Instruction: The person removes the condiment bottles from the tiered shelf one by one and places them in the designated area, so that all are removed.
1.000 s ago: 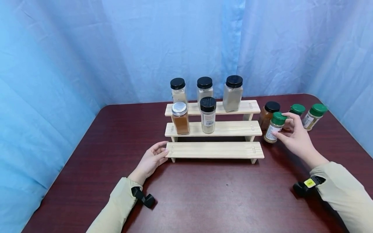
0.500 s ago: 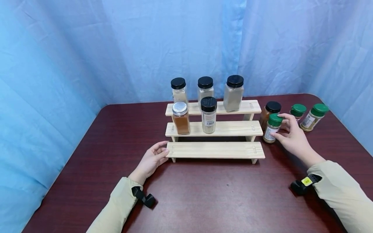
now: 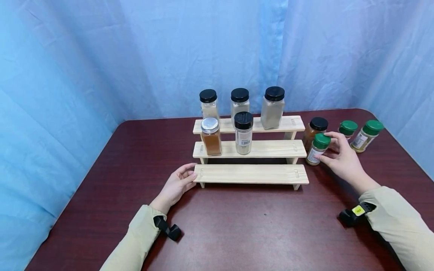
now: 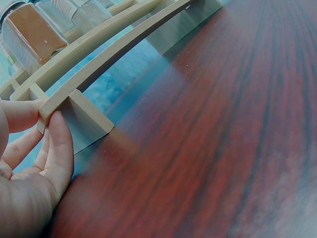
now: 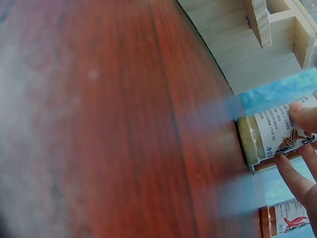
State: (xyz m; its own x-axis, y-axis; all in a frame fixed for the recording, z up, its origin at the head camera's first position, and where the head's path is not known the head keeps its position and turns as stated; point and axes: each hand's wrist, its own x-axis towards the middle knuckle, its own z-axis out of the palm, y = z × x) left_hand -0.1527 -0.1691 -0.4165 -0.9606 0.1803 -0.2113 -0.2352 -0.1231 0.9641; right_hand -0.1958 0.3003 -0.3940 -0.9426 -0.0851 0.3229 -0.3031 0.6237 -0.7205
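Note:
My left hand [image 3: 174, 188] pinches the left end of a three-tier wooden rack [image 3: 251, 174] at its lowest shelf; in the left wrist view, thumb and fingers [image 4: 59, 144] close on the board's corner. To the right of the rack, my right hand [image 3: 344, 165] holds a green-lidded spice jar [image 3: 314, 153] between thumb and fingers. The right wrist view shows this jar's white printed label [image 5: 277, 131], with its base at the tabletop; whether it touches is hard to tell. Just behind it stands a black-lidded jar of brown spice [image 3: 310, 135], partly covered.
Black-lidded jars [image 3: 272, 113] line the top shelf. On the middle shelf are a silver-lidded jar of orange-brown powder [image 3: 211, 143] and a black-lidded shaker [image 3: 243, 141]. Two more green-lidded jars [image 3: 360, 142] stand at the far right. A blue curtain [image 3: 217, 56] hangs behind the table.
My right hand has shifted slightly left with the green-lidded jar, closer to the rack, and has stayed nearly still over the last half second. The left hand keeps its hold.

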